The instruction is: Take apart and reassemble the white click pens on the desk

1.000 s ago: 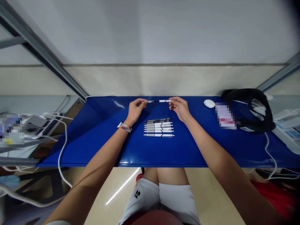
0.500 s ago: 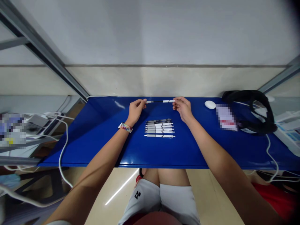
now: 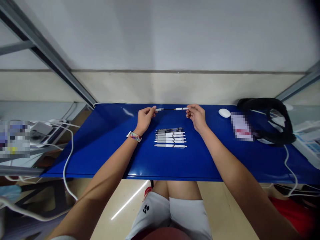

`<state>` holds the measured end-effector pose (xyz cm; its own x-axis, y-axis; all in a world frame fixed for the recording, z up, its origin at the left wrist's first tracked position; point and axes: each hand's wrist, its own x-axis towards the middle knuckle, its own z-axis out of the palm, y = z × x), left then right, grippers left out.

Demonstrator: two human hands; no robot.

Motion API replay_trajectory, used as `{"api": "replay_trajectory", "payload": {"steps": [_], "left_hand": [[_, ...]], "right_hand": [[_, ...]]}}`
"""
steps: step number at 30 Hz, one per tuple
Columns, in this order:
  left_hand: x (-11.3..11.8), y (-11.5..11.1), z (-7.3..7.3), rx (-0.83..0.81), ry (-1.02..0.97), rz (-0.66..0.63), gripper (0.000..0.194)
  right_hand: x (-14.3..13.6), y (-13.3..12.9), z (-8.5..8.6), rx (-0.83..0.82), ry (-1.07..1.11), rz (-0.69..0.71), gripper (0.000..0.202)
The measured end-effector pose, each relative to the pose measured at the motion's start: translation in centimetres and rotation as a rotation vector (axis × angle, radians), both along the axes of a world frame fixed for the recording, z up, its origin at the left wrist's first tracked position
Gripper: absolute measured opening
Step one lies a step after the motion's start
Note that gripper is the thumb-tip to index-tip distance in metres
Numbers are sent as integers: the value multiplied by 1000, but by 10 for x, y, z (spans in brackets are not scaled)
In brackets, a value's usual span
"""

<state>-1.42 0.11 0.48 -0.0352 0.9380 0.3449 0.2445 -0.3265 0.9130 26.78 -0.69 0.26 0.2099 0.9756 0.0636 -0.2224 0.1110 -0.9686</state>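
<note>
far across a blue desk [image 3: 105, 146], the left hand [image 3: 147, 116] pinches a pen's pale section [image 3: 159, 109], the right hand [image 3: 197, 116] its white barrel [image 3: 181, 108]; holding both in line likely spares the thin dark core [image 3: 170, 109] between.

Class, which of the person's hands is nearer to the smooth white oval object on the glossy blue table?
Right. The right hand is left of the white oval object, across a gap; the left hand is farther away, on that same side.
</note>
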Motion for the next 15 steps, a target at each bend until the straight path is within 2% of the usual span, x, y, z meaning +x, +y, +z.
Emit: {"api": "replay_trajectory", "payload": {"steps": [15], "left_hand": [[0,2,-4,-7,4,43,63]], "right_hand": [[0,-1,4,4,4,-26,8]]}}
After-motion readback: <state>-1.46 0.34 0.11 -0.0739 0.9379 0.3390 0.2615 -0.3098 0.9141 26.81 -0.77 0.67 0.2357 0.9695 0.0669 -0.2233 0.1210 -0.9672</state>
